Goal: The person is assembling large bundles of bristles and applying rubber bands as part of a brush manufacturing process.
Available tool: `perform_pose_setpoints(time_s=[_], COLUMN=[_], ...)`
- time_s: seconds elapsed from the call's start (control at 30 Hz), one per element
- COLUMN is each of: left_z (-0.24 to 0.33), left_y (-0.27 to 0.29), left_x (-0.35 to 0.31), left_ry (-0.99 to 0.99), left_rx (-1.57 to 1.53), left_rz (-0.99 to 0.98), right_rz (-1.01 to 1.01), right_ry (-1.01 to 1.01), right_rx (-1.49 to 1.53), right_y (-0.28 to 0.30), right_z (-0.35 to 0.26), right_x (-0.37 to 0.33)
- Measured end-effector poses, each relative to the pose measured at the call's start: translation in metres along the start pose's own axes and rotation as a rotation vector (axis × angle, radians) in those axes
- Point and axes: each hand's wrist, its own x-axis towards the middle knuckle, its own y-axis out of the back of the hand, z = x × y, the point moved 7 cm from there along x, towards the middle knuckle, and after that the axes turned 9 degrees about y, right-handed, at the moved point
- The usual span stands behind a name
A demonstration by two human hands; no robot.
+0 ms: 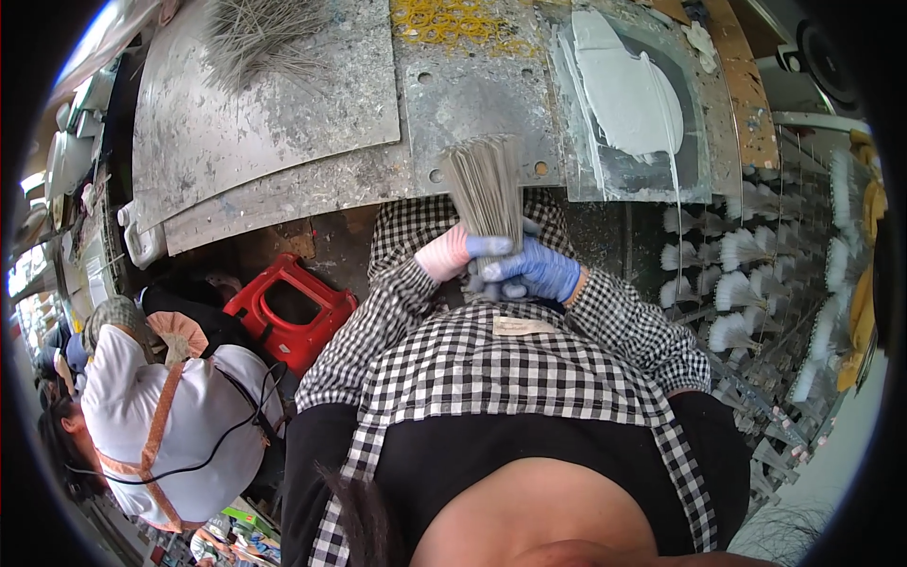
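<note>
Left hand (452, 251): pink glove, closed around the lower end of a bundle (487, 189) of thin grey rods, on its left side.

Right hand (539, 269): blue glove, fingers wrapped across the same lower end from the right, touching the left hand. Both hands grip; neither is open.

Bundle: many thin grey rods held upright, tips fanned slightly, standing over the near edge of the bench (283, 123). Its base sits in the hands, just above the person's checked apron (501, 369).

Bench: grey metal sheet, scratched and spattered, with bolt holes beside the bundle tips.

Loose rods (250, 33): a spread heap on the far left part of the bench, well apart from the hands.

Yellow rings (453, 21): a cluster at the bench's far edge, beyond the bundle.

Paste slab (628, 94): clear plate with a smear of pale grey paste, right of the bundle, near it but not touching.

Rack (756, 274): at the right, rows of white tufted heads on thin stems, set side by side.

Red stool (288, 312): plastic, on the floor under the bench edge, left of the person's left sleeve.

Second person (170, 425): lower left, in a white top with orange straps and a dark cord, well apart from the hands.
</note>
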Motion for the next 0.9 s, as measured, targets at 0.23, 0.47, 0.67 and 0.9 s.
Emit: perform_pose_setpoints(time_s=[0.23, 0.47, 0.67, 0.9], left_z=[0.026, -0.007, 0.085, 0.169], left_y=[-0.031, 0.004, -0.031, -0.127], left_x=[-0.003, -0.017, -0.030, -0.063], left_ry=[0.030, 0.015, -0.420, -0.693], left_rx=[-0.010, 0.215, -0.013, 0.682], left_rz=[0.062, 0.279, -0.001, 0.088], right_rz=[0.009, 0.094, -0.147, -0.172], right_ry=[0.222, -0.076, 0.078, 0.761], right_rx=[-0.272, -0.250, -0.606, -0.934], right_y=[0.021, 0.034, -0.003, -0.038], right_z=[-0.007, 0.006, -0.029, -0.122], right_x=[-0.001, -0.005, -0.005, -0.002])
